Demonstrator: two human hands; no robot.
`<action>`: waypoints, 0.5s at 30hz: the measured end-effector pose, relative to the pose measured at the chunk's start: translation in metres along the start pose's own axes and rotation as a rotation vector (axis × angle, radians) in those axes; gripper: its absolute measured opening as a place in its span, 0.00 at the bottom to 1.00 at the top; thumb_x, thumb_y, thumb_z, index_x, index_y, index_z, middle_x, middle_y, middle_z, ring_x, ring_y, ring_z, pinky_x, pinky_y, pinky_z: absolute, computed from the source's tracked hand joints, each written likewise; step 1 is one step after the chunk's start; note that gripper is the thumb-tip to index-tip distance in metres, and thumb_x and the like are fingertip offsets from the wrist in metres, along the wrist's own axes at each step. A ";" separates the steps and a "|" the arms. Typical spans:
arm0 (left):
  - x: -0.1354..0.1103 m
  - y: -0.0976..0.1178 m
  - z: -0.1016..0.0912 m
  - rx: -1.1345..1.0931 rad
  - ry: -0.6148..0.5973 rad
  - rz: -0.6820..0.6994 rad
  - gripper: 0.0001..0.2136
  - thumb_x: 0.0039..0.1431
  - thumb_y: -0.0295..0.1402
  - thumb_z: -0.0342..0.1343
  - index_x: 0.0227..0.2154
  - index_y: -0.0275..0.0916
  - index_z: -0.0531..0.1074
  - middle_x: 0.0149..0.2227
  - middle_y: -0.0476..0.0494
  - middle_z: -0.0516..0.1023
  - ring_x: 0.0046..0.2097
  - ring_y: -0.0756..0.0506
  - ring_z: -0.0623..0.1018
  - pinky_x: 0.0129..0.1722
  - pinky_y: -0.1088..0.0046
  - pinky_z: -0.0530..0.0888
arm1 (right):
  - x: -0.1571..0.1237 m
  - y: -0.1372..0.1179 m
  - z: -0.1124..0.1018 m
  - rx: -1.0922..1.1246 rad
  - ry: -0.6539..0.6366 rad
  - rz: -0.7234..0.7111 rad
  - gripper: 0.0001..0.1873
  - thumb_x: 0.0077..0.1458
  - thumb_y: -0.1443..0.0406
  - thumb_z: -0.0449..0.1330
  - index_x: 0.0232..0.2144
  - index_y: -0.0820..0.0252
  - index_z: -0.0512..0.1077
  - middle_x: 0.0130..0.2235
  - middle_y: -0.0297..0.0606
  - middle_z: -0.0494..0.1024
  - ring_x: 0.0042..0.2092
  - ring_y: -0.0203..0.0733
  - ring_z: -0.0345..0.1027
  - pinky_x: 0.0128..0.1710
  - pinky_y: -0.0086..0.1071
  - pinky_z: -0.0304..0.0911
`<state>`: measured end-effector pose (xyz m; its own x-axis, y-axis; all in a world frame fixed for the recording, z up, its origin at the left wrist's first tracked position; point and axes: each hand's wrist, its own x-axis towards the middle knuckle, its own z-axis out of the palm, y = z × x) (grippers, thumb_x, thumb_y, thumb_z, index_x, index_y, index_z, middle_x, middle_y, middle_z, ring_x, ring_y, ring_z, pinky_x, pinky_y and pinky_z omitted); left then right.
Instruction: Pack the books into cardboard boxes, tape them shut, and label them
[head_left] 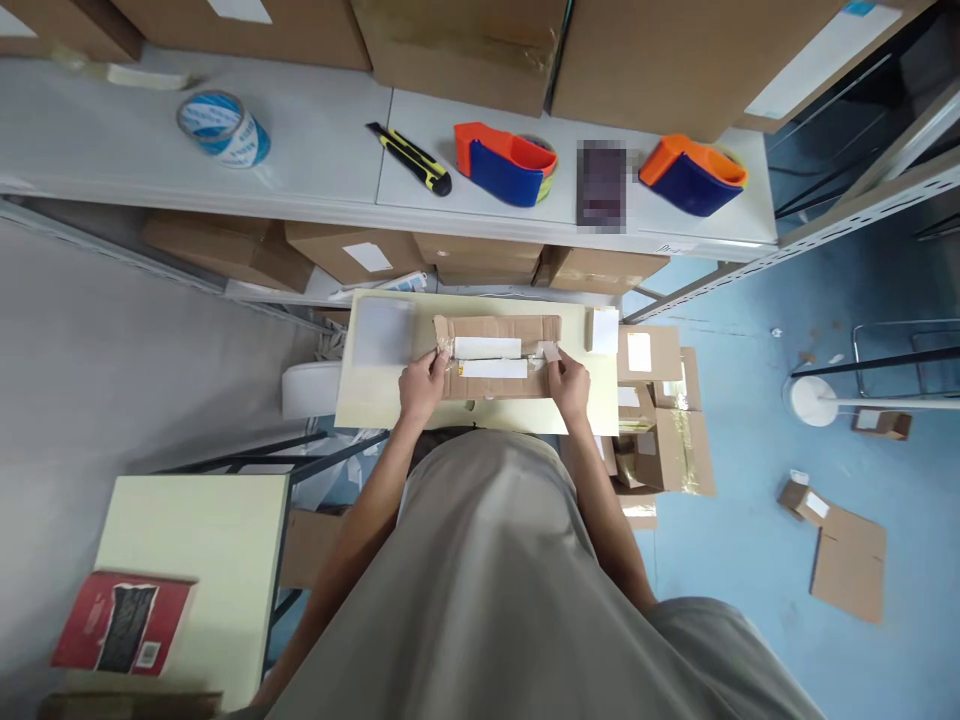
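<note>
A brown cardboard box (495, 386) lies on the pale yellow table (375, 405) in front of me. White label strips run along its top, on both sides of a dark seam, and clear tape shows at its two ends. My left hand (424, 388) grips the box's left end, thumb and fingers closed on the edge. At the opposite end, my right hand (568, 386) is closed on the right edge, beside a pale piece of tape or label. Whatever is inside the box is hidden.
Above the table, a grey shelf (315, 130) bears a tape roll (225, 130), a utility knife (411, 160) and two orange-and-blue tape dispensers (504, 165), (693, 175). A small white box (602, 330) sits at the table's right corner. Stacked cartons (679, 440) stand right. A side table (195, 520) holds a red package (124, 622).
</note>
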<state>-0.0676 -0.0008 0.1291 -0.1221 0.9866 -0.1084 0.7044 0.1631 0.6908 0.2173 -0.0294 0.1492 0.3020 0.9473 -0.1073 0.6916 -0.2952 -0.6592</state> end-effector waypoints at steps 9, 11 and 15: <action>-0.032 -0.015 -0.036 -0.405 -0.080 0.066 0.20 0.65 0.50 0.61 0.52 0.42 0.81 0.53 0.40 0.84 0.48 0.41 0.84 0.48 0.68 0.81 | -0.037 0.004 -0.046 0.408 -0.006 -0.118 0.21 0.65 0.50 0.63 0.48 0.57 0.84 0.53 0.47 0.84 0.56 0.54 0.77 0.59 0.46 0.73; -0.039 -0.035 -0.019 -0.433 -0.077 0.007 0.19 0.61 0.48 0.64 0.50 0.42 0.81 0.53 0.39 0.83 0.47 0.41 0.85 0.49 0.66 0.83 | -0.041 0.027 -0.031 0.432 -0.077 -0.111 0.19 0.63 0.52 0.64 0.48 0.56 0.84 0.57 0.47 0.82 0.56 0.53 0.77 0.58 0.46 0.74; -0.050 -0.081 0.030 -0.425 -0.143 -0.120 0.14 0.55 0.41 0.63 0.41 0.40 0.81 0.46 0.37 0.85 0.49 0.37 0.86 0.56 0.56 0.82 | -0.044 0.086 0.017 0.478 -0.198 0.000 0.20 0.56 0.53 0.62 0.42 0.60 0.84 0.54 0.50 0.84 0.57 0.56 0.78 0.56 0.47 0.76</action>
<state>-0.0976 -0.0629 0.0569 -0.0664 0.9570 -0.2825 0.3384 0.2880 0.8959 0.2521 -0.0945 0.0851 0.1405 0.9663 -0.2158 0.3009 -0.2493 -0.9205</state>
